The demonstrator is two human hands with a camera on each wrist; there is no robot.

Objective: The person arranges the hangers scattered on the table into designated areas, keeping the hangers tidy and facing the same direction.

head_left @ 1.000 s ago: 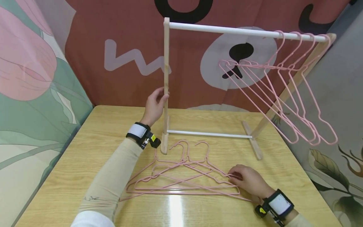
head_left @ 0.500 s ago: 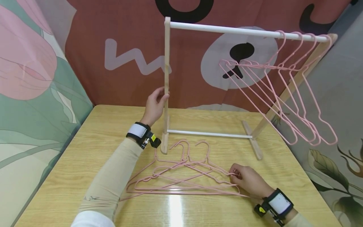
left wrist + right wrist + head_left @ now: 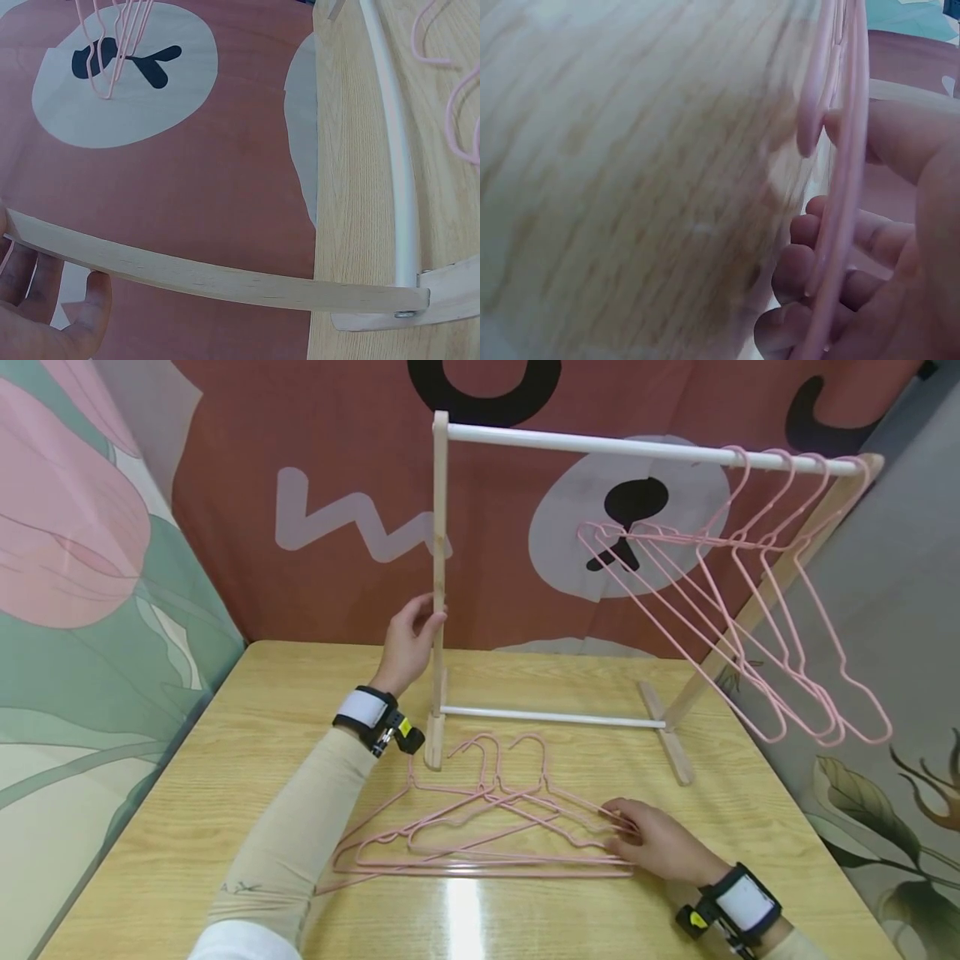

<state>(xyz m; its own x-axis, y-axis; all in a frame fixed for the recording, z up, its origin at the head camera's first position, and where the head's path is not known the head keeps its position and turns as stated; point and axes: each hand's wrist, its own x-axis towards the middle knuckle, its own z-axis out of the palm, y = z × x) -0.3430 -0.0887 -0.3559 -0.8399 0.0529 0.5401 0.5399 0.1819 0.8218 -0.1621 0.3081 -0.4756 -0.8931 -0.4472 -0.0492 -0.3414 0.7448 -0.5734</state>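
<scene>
My left hand (image 3: 408,643) holds the left wooden upright (image 3: 439,527) of a small clothes rack, thumb in front and fingers passing behind. The same upright (image 3: 187,274) crosses the left wrist view. On the table, several pink hangers (image 3: 525,874) lie overlapped, hooks toward the rack. My right hand (image 3: 656,839) grips the right-hand end of a pink hanger (image 3: 572,795) in this pile. In the right wrist view, its fingers curl round the pink wires (image 3: 851,165); how many hangers they hold, I cannot tell.
Several pink hangers (image 3: 787,643) hang at the right end of the rack's white top rail (image 3: 570,441). A lower white rail (image 3: 555,717) joins its wooden feet. Patterned cloth hangs behind and beside the wooden table (image 3: 187,827).
The right hand has shifted slightly, and the hanger in it has turned: its lower right corner, sticking out toward the wrist before, has swung in under the hand. The left hand stays put.
</scene>
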